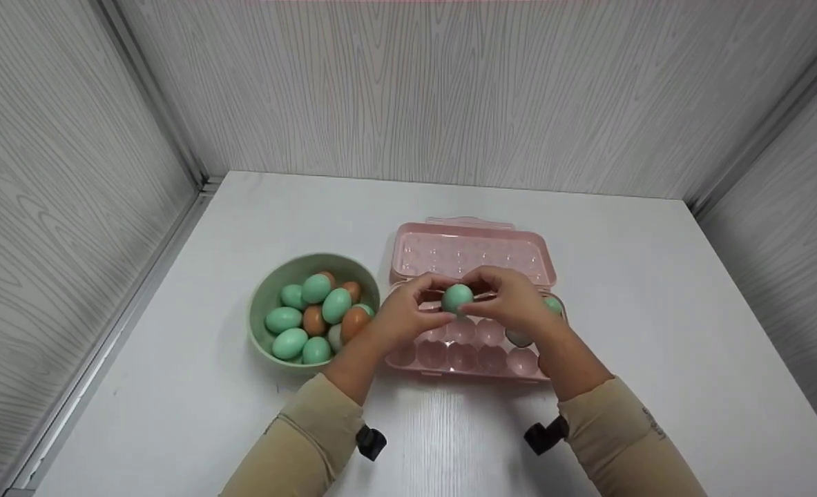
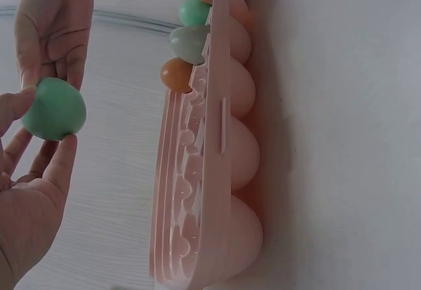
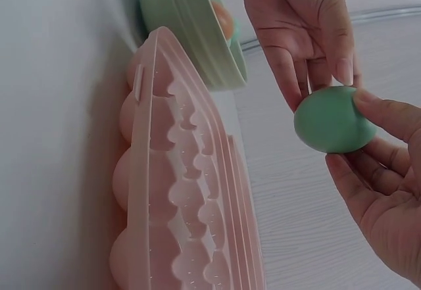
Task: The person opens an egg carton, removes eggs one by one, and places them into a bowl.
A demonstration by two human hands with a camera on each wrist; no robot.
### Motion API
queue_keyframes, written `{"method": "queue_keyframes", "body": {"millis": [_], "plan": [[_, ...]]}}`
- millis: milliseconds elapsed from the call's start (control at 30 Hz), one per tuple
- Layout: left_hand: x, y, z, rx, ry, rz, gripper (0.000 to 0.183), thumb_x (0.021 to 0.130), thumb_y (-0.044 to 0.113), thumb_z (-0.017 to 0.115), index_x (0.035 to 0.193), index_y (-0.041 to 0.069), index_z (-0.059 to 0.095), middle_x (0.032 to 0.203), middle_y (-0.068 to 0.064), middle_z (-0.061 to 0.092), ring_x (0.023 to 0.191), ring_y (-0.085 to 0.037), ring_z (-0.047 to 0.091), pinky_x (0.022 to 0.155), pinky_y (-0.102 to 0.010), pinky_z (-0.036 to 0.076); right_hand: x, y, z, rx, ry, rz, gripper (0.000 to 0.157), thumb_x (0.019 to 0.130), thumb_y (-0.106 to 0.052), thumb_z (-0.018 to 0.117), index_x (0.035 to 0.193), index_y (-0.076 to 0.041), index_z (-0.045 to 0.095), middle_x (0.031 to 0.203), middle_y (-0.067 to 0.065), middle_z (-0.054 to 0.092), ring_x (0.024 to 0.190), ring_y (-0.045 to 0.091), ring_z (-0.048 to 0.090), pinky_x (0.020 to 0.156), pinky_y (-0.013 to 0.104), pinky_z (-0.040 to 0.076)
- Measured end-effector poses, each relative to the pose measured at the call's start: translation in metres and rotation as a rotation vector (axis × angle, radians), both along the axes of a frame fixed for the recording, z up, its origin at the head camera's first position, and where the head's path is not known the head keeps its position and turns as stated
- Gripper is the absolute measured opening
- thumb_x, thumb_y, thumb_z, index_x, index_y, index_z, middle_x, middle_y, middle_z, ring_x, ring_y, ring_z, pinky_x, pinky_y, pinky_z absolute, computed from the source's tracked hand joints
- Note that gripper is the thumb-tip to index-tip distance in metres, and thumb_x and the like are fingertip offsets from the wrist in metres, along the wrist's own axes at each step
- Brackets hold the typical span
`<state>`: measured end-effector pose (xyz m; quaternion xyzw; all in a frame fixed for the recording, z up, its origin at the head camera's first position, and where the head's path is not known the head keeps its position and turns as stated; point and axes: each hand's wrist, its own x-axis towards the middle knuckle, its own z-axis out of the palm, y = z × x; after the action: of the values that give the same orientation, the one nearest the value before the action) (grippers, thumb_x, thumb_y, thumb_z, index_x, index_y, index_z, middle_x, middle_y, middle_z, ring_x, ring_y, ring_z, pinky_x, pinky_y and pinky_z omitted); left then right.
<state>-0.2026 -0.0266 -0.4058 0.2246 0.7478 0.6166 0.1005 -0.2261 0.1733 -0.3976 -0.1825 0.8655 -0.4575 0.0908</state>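
Over the pink egg carton (image 1: 481,376), both hands hold one green egg (image 1: 458,299) between them. The left hand (image 1: 402,314) pinches it from the left with thumb and fingertips. From the right, the right hand (image 1: 515,304) grips the same egg with thumb and fingers. The left wrist view shows the green egg (image 2: 55,109) above and apart from the carton. At the carton's right end sit a grey egg (image 2: 189,44), a green egg (image 2: 195,12) and orange eggs (image 2: 176,75). The cups nearer the left end show bare in the right wrist view.
A light green bowl (image 1: 260,338) of green, orange and grey eggs stands just left of the carton. The carton's pink lid (image 1: 474,252) lies folded back behind it. Wood-grain panels (image 1: 436,90) wall the white table (image 1: 643,310) at the back and sides.
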Motion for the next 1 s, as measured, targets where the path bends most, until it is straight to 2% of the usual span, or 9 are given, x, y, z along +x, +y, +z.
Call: {"method": "queue_keyframes", "body": {"millis": [167,333,400,567,733,1000], "plan": [[0.003,0.001,0.006,-0.013,0.025,0.015,0.047,0.080,0.003,0.068,0.123,0.001,0.051,0.119,-0.014,0.054,0.112,-0.030,0.052,0.096,-0.041,0.041,0.001,-0.005,0.002,-0.012,-0.002,-0.003,0.034,0.073,-0.022,0.078,0.101,-0.009,0.064,0.099,0.004,0.065,0.095,0.018,0.061,0.082,0.032,0.050],[-0.009,0.003,-0.016,-0.067,0.033,0.056,0.047,0.079,0.011,0.071,0.123,0.014,0.053,0.119,-0.004,0.054,0.111,-0.024,0.053,0.092,-0.032,0.045,0.018,-0.016,0.026,-0.015,-0.010,-0.021,0.032,0.076,-0.013,0.074,0.103,0.000,0.062,0.101,0.012,0.064,0.097,0.024,0.061,0.083,0.033,0.050],[-0.014,0.004,-0.024,-0.085,0.038,0.073,0.046,0.079,0.015,0.072,0.121,0.019,0.054,0.117,-0.001,0.054,0.109,-0.022,0.054,0.089,-0.029,0.046,0.019,-0.018,0.027,-0.035,-0.020,-0.025,0.032,0.077,-0.010,0.073,0.103,0.002,0.061,0.102,0.015,0.064,0.098,0.026,0.060,0.084,0.034,0.050],[-0.013,0.001,-0.024,-0.084,0.059,0.070,0.043,0.080,0.015,0.071,0.120,0.018,0.055,0.116,0.000,0.055,0.106,-0.020,0.055,0.088,-0.030,0.047,0.004,-0.013,0.004,-0.072,-0.019,-0.022,0.034,0.074,-0.018,0.076,0.101,-0.004,0.063,0.101,0.009,0.064,0.097,0.021,0.060,0.084,0.033,0.050],[-0.013,-0.005,-0.023,-0.077,0.054,0.067,0.043,0.080,0.018,0.072,0.119,0.017,0.055,0.115,0.003,0.056,0.104,-0.018,0.055,0.088,-0.029,0.046,0.002,-0.009,0.003,-0.074,-0.003,0.015,0.028,0.076,-0.020,0.075,0.099,-0.008,0.063,0.099,0.005,0.065,0.096,0.018,0.061,0.082,0.030,0.050],[-0.010,-0.026,-0.016,-0.029,-0.003,0.096,0.044,0.080,0.018,0.072,0.120,0.014,0.054,0.117,-0.001,0.055,0.107,-0.020,0.054,0.086,-0.031,0.048,-0.003,-0.002,0.002,-0.057,0.052,0.027,0.025,0.079,-0.015,0.071,0.100,-0.004,0.063,0.097,0.012,0.063,0.091,0.020,0.060,0.080,0.031,0.051]]}}
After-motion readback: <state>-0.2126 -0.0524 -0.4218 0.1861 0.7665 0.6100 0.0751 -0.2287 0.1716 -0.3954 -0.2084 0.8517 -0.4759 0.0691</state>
